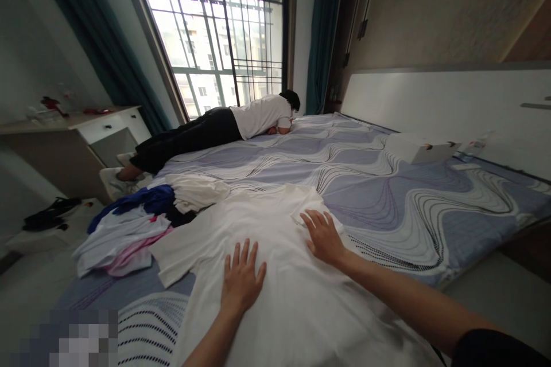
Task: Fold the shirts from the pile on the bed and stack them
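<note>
Both my hands flat, fingers spread: left hand [241, 278], right hand [322, 236] on one white tee [275, 223]. One clothes pile [142, 221] beside. No readable labels.

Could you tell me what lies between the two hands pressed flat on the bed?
In the head view, only smooth cloth of the white T-shirt lies between left hand and right hand.
</note>
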Demonstrator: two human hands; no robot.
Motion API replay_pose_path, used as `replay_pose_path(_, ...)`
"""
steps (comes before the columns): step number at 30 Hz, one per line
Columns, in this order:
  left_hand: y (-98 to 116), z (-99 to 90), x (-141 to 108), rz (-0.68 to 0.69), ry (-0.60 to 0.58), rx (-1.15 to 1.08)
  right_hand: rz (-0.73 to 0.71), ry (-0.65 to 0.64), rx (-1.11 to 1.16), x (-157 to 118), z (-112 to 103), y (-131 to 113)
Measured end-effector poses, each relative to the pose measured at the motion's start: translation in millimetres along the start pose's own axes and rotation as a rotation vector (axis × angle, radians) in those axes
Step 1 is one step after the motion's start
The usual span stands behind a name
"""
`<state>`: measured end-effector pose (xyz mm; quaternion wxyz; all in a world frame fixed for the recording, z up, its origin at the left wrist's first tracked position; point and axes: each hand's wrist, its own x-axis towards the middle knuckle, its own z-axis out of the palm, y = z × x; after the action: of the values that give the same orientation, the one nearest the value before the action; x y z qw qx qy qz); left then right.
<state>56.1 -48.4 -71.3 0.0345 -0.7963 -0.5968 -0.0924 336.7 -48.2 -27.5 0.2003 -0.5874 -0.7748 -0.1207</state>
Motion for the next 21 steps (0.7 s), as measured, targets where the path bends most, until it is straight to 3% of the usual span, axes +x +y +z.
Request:
replay_pose_path(2,0,1.1,-1,0.0,-0.004,-0.009,0.137,0.037,-0.07,-26,13,5)
replay_pose_path(6,-1,3.3,-2,-0.006,0.018,-0.047,0.434,0.105,-0.022,-52,37,45)
replay_pose_path(10,11,-1.2,23,-0.121,0.074,-0.134,0.499,0.119,0.141,-54,46,67)
replay_pose_path(13,39,-2.9,68,-0.23,0.046,-0.335,0.577,0.172,0.221,-54,48,71)
replay_pose_path(17,91,9.9,125,-0.214,0.03,-0.484,0.727,0.215,0.239,-55,51,75)
replay_pose_path(21,125,25.4,142,-0.211,0.118,-0.541,0.76,0.166,0.238,-54,54,77)
